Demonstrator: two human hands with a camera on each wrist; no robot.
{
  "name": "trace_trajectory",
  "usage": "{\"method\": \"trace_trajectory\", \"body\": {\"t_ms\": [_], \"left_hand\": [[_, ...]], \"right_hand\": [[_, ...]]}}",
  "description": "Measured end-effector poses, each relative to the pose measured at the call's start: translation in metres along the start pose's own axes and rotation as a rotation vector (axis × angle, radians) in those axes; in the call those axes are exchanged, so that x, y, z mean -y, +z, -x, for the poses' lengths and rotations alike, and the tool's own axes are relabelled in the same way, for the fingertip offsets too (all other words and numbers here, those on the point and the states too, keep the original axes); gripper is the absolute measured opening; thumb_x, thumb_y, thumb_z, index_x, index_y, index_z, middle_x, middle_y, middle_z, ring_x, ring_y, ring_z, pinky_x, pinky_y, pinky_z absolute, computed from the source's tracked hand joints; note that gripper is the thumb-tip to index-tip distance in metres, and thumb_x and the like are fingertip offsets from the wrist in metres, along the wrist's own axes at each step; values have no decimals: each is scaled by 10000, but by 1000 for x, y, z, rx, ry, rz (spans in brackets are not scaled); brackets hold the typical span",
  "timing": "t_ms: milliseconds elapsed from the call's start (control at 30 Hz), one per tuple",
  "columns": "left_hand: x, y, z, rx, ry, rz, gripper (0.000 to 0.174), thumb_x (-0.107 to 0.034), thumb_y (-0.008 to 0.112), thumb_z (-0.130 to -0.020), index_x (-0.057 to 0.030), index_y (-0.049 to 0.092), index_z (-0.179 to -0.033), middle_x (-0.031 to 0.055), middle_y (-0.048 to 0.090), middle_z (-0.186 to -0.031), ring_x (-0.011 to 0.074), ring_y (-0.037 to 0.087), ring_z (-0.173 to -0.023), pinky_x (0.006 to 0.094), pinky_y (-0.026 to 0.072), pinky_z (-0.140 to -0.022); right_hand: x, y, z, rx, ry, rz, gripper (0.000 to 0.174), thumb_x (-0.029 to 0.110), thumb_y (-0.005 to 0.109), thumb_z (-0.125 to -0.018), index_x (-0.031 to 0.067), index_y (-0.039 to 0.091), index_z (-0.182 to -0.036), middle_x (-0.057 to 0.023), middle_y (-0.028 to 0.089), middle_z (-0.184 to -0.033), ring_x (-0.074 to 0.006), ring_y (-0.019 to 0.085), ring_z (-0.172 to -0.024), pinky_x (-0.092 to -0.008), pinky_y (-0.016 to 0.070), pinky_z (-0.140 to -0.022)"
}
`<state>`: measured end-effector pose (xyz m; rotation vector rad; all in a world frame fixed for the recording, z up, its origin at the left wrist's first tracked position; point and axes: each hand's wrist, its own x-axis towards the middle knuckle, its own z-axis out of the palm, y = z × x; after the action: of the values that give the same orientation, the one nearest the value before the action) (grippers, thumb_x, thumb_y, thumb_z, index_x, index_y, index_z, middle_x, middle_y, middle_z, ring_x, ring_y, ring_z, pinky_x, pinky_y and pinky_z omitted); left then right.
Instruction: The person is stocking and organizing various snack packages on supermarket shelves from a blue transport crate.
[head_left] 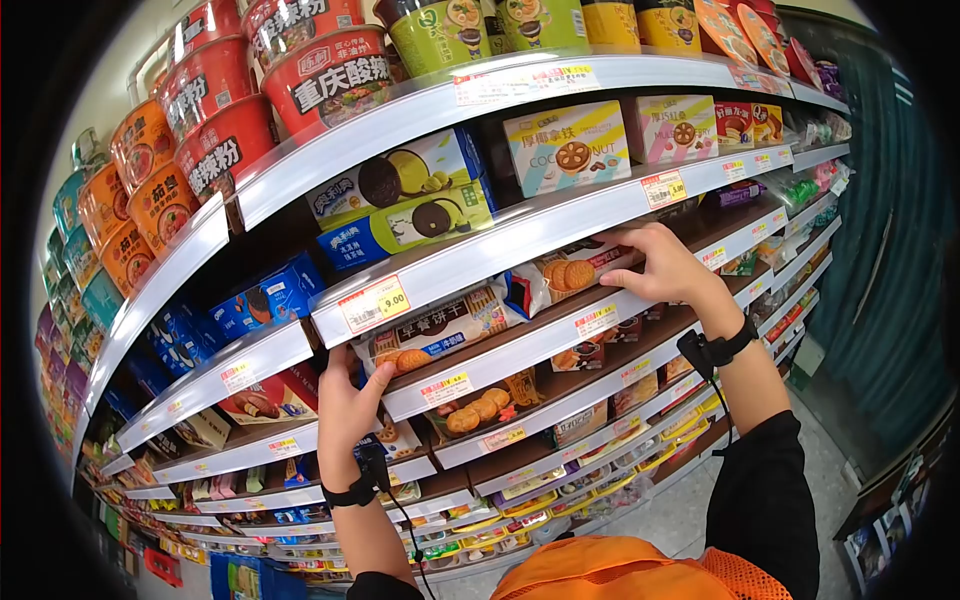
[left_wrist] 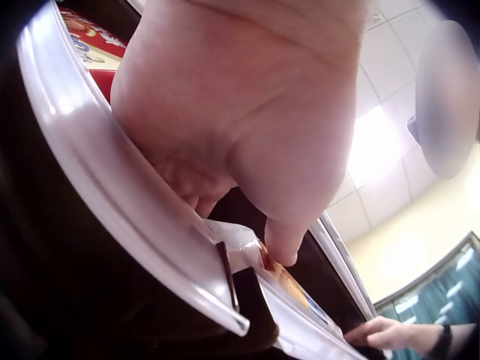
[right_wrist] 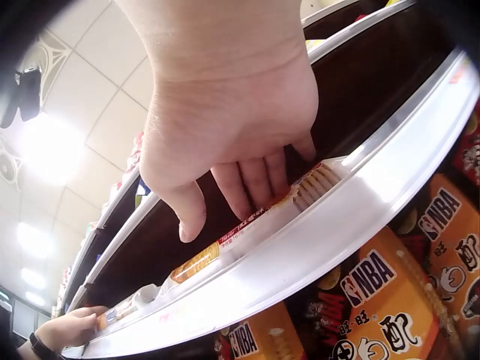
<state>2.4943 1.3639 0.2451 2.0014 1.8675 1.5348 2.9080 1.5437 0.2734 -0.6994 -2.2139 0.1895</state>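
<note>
Two biscuit packs lie end to end on a middle shelf: a white and brown pack (head_left: pixel 435 333) and a red, white and blue pack (head_left: pixel 568 277). My left hand (head_left: pixel 350 410) is at the left pack's outer end, thumb in front. In the left wrist view, the left hand (left_wrist: pixel 240 112) has its fingers partly hidden beyond the pack (left_wrist: pixel 289 283). My right hand (head_left: pixel 660 268) touches the other pack's right end. The right wrist view shows the right hand (right_wrist: pixel 232 127) with fingers extended behind the pack (right_wrist: pixel 255 229) and thumb apart.
A shelf with a price rail (head_left: pixel 480 260) runs close above the hands, bearing cookie boxes (head_left: pixel 405 195). Instant noodle tubs (head_left: pixel 325 75) stand higher up. Lower shelves hold more packets (head_left: pixel 480 408). Orange packs (right_wrist: pixel 375 300) sit beneath the shelf in the right wrist view.
</note>
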Motion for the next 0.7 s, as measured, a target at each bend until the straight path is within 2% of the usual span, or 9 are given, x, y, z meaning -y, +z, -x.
{"method": "trace_trajectory", "body": {"t_ms": [167, 267, 333, 367, 433, 500, 567, 600, 700], "left_hand": [[-17, 0, 3, 1, -139, -164, 598, -271, 760, -867, 72, 535, -1302, 278, 683, -1123, 358, 676, -1032, 399, 507, -918], [-2, 7, 3, -80, -10, -176, 571, -260, 749, -875, 65, 545, -1297, 272, 674, -1125, 381, 661, -1035, 419, 499, -926], [0, 10, 2, -179, 178, -211, 529, -249, 740, -881, 49, 560, -1279, 257, 654, -1163, 388, 635, -1071, 422, 484, -946], [-2, 10, 3, -177, 174, -215, 529, -249, 740, -881, 49, 560, -1279, 257, 654, -1163, 388, 635, -1071, 422, 484, -946], [-8, 9, 5, -153, 183, -233, 469, -247, 717, -903, 60, 573, -1228, 225, 625, -1191, 344, 596, -1123, 394, 448, -991], [-13, 9, 6, -144, 195, -244, 453, -273, 701, -914, 57, 577, -1198, 234, 616, -1191, 372, 595, -1107, 407, 457, -975], [-24, 8, 2, -126, 255, -465, 443, -298, 665, -932, 60, 589, -1182, 252, 624, -1163, 409, 589, -1083, 437, 464, -955], [-26, 10, -3, -112, 191, -481, 423, -302, 626, -942, 57, 608, -1165, 279, 632, -1142, 447, 585, -1064, 466, 470, -929], [-34, 15, -23, 11, 35, -545, 391, -284, 608, -939, 40, 628, -1157, 282, 644, -1144, 449, 596, -1068, 481, 476, -921]], "right_hand": [[-13, 9, 3, -112, -154, 125, 500, 280, 779, -833, -9, 670, -1225, -232, 678, -1154, -394, 602, -1140, -440, 476, -989], [-15, 18, 2, -165, -183, 185, 465, 299, 728, -874, -15, 673, -1213, -269, 634, -1220, -416, 559, -1185, -439, 421, -1051], [-14, 26, 4, -210, -174, 200, 452, 299, 712, -888, -17, 672, -1209, -268, 633, -1201, -426, 551, -1185, -440, 410, -1063], [-14, 30, 4, -261, -167, 220, 440, 298, 695, -901, -18, 671, -1206, -268, 632, -1183, -435, 543, -1184, -442, 398, -1076], [-9, 31, 3, -295, -202, 240, 421, 300, 689, -905, -21, 682, -1177, -270, 628, -1169, -445, 544, -1171, -454, 410, -1054], [-4, 30, 2, -329, -237, 264, 404, 302, 682, -909, -23, 692, -1149, -272, 623, -1155, -454, 546, -1158, -466, 423, -1033], [1, 28, -3, -231, -117, 276, 356, 290, 680, -902, -28, 713, -1061, -280, 637, -1110, -451, 584, -1090, -484, 452, -965], [-6, 31, -10, -215, -87, 290, 293, 265, 663, -910, -8, 729, -991, -259, 661, -1084, -436, 623, -1015, -500, 474, -890], [-4, 36, -27, -204, 52, 134, 294, 279, 659, -910, 25, 722, -1043, -215, 687, -1091, -417, 644, -984, -490, 492, -881]]}}
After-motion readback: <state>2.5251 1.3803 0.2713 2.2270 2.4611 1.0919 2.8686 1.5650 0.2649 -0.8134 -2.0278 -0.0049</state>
